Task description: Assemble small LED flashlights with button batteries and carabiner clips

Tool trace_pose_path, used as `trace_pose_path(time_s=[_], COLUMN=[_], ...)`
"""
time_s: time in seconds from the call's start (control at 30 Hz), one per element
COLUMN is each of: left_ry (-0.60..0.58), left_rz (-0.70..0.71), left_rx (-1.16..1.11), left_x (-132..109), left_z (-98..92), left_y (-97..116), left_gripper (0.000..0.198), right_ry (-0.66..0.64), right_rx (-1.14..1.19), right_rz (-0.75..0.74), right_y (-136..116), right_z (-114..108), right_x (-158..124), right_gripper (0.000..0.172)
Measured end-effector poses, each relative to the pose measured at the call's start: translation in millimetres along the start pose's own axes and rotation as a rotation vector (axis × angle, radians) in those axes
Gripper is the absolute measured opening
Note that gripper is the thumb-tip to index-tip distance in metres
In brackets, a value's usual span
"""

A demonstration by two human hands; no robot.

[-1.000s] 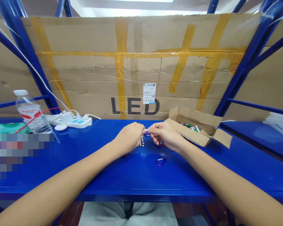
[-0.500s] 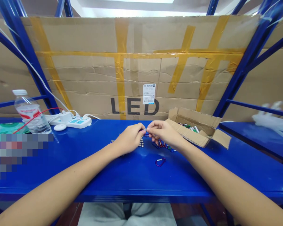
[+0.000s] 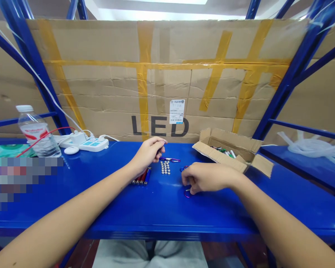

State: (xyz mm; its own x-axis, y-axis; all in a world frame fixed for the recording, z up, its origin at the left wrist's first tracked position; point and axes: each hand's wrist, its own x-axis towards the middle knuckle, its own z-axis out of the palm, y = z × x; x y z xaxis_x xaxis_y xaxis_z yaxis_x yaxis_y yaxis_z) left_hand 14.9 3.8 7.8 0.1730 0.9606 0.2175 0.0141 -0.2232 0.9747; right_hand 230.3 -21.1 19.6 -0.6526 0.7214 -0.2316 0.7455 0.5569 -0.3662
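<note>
Hands curl, grasp impossible to tell; the purple rod lies sideways, clip pointing right.

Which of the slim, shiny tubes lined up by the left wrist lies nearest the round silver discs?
The slim, shiny blue tube at the row's right end; the slim red tubes lie farther from the round silver discs.

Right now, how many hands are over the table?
2: the left hand beside the silver discs, and the right hand at the purple clip, partly covering it. No other hands show.
</note>
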Motion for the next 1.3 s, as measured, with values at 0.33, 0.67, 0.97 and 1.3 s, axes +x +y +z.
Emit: trace_pose_path(time_s=[0.33,0.67,0.97,1.3], left_ry=[0.014,-0.167,-0.119,-0.096], left_rz=[-0.004,0.164,0.24,0.266], left_rx=[0.043,0.374,0.472,0.543], left_x=[4.3,-5.4,-2.3,-5.7], left_z=[-4.0,8.0,5.1,8.8], left_y=[-5.4,-10.8,-20.1,-17.8], left_gripper=[0.015,0.017,0.017,0.015], right_ry=[0.128,0.541,0.582,0.679], right_rx=[0.075,0.538,0.66,0.531], right_rz=[-0.215,-0.141,-0.226,-0.232], right_y=[10.4,19.2,8.9,11.5], right_z=[15.2,14.0,16.7,19.2], right_x=[14.2,33.5,31.2,34.1], right_gripper=[0.01,0.023,0.018,0.013])
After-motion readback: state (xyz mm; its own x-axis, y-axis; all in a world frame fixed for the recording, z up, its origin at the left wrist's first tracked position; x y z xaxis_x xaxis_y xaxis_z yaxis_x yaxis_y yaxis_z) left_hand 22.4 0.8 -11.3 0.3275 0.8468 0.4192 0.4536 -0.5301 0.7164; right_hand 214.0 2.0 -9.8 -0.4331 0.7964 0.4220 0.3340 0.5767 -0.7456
